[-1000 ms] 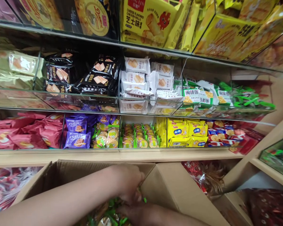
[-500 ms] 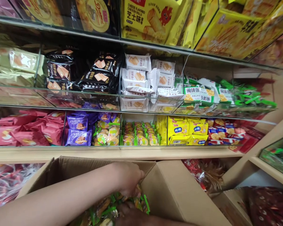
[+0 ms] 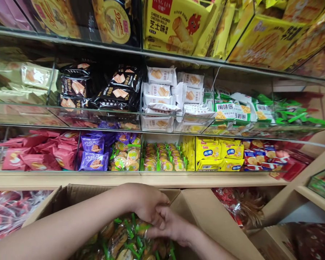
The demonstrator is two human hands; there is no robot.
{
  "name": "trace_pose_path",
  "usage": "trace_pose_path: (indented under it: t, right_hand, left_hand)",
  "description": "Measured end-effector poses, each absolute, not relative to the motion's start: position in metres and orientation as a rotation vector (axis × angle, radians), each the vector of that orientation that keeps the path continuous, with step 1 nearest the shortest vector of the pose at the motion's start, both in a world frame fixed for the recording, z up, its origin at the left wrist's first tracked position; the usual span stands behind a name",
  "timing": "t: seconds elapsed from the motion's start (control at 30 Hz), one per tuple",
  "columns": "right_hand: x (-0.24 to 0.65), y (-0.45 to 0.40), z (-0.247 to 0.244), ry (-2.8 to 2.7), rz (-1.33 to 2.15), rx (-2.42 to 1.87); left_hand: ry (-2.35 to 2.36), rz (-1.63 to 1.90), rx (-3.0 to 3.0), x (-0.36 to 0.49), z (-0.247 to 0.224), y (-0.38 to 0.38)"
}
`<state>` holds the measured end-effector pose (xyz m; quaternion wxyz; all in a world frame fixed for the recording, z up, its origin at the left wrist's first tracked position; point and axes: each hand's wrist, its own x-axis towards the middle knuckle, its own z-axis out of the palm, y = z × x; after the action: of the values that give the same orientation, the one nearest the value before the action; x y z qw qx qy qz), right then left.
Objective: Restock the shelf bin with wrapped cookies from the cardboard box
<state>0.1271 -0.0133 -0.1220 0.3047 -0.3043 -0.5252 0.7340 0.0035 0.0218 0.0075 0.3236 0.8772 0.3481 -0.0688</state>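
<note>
An open cardboard box (image 3: 216,220) stands at the bottom, holding many clear-wrapped round biscuits (image 3: 121,240) with green wrapper ends. My left hand (image 3: 148,204) reaches over the box from the left, its fingers bent downward. Just right of it, my right hand (image 3: 169,224) comes in from the lower right, and the two hands meet above the biscuits. The fingers overlap, and whatever lies between them is hidden. Similar green-ended biscuits (image 3: 166,159) stand in rows in the lower shelf compartment beyond the box.
Glass-fronted shelves (image 3: 233,131) cross the view, filled with black, white, yellow, purple and red packets. A wooden ledge (image 3: 141,178) runs behind the box. Bagged red goods (image 3: 11,213) lie at the left, and another box (image 3: 273,240) is at the lower right.
My right hand has risen from among the biscuits to meet my left hand, uncovering more of the biscuits. The shelves appear slightly lower and further right in the view.
</note>
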Motion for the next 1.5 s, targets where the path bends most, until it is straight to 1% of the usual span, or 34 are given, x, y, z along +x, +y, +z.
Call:
trace_pose_path:
  t: [0.07,0.1,0.2,0.3,0.43,0.53,0.67,0.87,0.97,1.13,1.23,1.33,1.43,1.5]
  right_hand:
    - [0.131,-0.009,-0.119,-1.102,2.102,-0.672]
    - [0.133,-0.008,-0.118,-1.018,2.148,-0.582]
    - [0.139,-0.006,-0.114,-0.874,2.227,-0.377]
    - [0.141,-0.004,-0.112,-0.825,2.264,-0.308]
    - [0.141,-0.001,-0.111,-0.796,2.221,-0.248]
    - [0.141,-0.002,-0.112,-0.841,2.117,-0.286]
    - [0.142,-0.008,-0.113,-0.97,1.938,-0.42]
    - [0.137,-0.011,-0.109,-0.967,1.824,-0.599]
    - [0.135,-0.01,-0.109,-0.98,1.66,-0.747]
    - [0.14,-0.007,-0.11,-1.194,1.249,-0.969]
    - [0.148,-0.005,-0.105,-1.188,1.142,-1.036]
    - [0.155,-0.004,-0.101,-1.104,1.238,-0.926]
    - [0.159,-0.003,-0.099,-0.967,1.494,-0.74]
    - [0.16,-0.002,-0.098,-0.871,1.618,-0.707]
  left_hand:
    - [0.896,-0.298,2.218,0.002,0.016,0.027]
    - [0.882,-0.293,2.19,0.001,0.019,0.03]
    - [0.84,-0.154,2.146,0.0,0.022,0.035]
    - [0.817,-0.037,2.111,0.001,0.021,0.036]
    - [0.888,0.179,2.001,0.003,0.023,0.039]
    - [0.882,0.346,1.79,0.003,0.027,0.044]
    - [0.858,0.462,1.656,0.004,0.029,0.047]
    - [0.807,0.432,1.574,0.008,0.014,0.045]
    - [0.79,0.422,1.612,0.009,0.009,0.045]
    - [0.796,0.361,1.843,0.005,0.015,0.045]
    - [0.843,0.384,1.997,0.002,0.021,0.045]
    - [0.844,0.403,2.111,0.001,0.024,0.046]
    - [0.814,0.394,2.196,0.0,0.025,0.048]
    - [0.813,0.412,2.264,-0.002,0.024,0.05]
